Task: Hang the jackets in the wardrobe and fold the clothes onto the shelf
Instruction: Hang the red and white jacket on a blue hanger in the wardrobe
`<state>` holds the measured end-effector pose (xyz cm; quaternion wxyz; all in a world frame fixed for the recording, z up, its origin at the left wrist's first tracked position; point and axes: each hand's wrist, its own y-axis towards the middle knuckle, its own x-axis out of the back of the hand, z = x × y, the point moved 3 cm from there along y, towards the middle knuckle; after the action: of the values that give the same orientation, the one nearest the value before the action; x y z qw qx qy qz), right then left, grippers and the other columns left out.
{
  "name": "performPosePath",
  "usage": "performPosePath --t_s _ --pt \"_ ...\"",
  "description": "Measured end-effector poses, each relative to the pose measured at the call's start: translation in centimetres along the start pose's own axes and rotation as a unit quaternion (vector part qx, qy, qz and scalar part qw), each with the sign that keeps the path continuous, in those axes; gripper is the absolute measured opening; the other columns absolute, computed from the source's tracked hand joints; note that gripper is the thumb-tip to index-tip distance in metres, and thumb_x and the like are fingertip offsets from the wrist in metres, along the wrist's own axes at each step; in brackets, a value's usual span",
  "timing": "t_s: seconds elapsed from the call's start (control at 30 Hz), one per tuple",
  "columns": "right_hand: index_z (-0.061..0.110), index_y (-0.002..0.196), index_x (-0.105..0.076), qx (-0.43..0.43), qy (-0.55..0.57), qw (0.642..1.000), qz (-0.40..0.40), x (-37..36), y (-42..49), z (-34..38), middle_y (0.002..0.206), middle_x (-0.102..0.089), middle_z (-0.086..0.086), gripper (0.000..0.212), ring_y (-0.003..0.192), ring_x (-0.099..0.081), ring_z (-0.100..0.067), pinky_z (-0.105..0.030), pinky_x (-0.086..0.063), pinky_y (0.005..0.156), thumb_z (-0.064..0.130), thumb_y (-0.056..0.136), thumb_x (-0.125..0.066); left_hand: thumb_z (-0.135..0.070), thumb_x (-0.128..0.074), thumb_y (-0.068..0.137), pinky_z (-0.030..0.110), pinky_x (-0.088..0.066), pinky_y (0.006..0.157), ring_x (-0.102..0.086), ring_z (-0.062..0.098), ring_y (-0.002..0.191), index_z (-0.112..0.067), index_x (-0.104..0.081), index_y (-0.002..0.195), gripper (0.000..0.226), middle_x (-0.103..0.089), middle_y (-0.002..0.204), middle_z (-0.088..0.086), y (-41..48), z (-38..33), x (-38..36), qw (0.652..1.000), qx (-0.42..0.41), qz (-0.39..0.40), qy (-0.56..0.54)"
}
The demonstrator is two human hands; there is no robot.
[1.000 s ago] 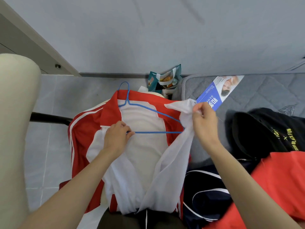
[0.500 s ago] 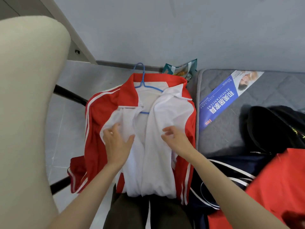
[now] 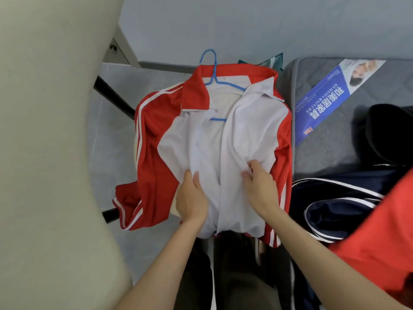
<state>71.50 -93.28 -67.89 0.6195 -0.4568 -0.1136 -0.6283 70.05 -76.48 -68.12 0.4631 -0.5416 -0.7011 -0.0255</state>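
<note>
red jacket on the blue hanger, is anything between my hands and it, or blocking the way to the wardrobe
Nothing between: the left hand presses on the red jacket, on its white front, and the right hand pinches a fold there. The wardrobe is out of view, so that path cannot be judged.

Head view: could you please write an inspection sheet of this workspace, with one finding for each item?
Surface: grey mattress at right; what lies under the jacket is hidden.
Job's things: red and white jacket lying front up, blue hanger inside it, hook past the collar; black garment, navy garment and red garment at right.
Clutter: blue leaflet on the mattress; green bag behind the collar.
Grips: left hand presses the white front, fingers fairly straight; right hand pinches bunched white fabric.
Cables: nothing seen.
Surroundings: beige chair at left, tiled floor, pale wall.
</note>
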Motion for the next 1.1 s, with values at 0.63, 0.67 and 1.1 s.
performPosePath --t_s 0.63,0.67,1.1 --pt "0.008 0.112 -0.058 0.127 0.006 0.983 -0.129 5.3 2.8 3.5 0.116 -0.059 -0.009 0.023 0.109 -0.051 -0.030 -0.024 -0.033 0.093 0.017 0.091 -0.058 -0.018 -0.059 0.091 0.036 -0.032 0.098 -0.036 0.028 0.122 -0.020 -0.042 0.136 0.048 -0.037 0.135 0.012 3.8 -7.1 2.1 0.987 -0.111 -0.092 0.067" --pt "0.009 0.101 -0.057 0.098 0.029 0.989 -0.105 4.3 1.9 2.9 0.103 -0.061 -0.006 0.014 0.097 -0.056 -0.027 -0.027 -0.039 0.084 0.020 0.092 -0.058 -0.016 -0.059 0.091 0.033 -0.033 0.094 -0.039 0.026 0.115 -0.017 -0.048 0.128 0.039 -0.042 0.126 0.012 2.2 -5.5 1.3 0.989 -0.113 -0.082 0.044" --pt "0.014 0.100 -0.043 -0.042 0.198 0.979 -0.026 0.2 -2.1 1.4 0.074 -0.051 0.004 0.024 0.069 -0.053 -0.011 -0.018 -0.044 0.062 0.005 0.086 -0.060 -0.047 -0.057 0.090 0.039 -0.051 0.088 -0.063 0.022 0.087 -0.011 -0.067 0.085 0.038 -0.068 0.086 0.004 -5.0 6.5 -2.3 0.938 0.266 0.125 -0.185"
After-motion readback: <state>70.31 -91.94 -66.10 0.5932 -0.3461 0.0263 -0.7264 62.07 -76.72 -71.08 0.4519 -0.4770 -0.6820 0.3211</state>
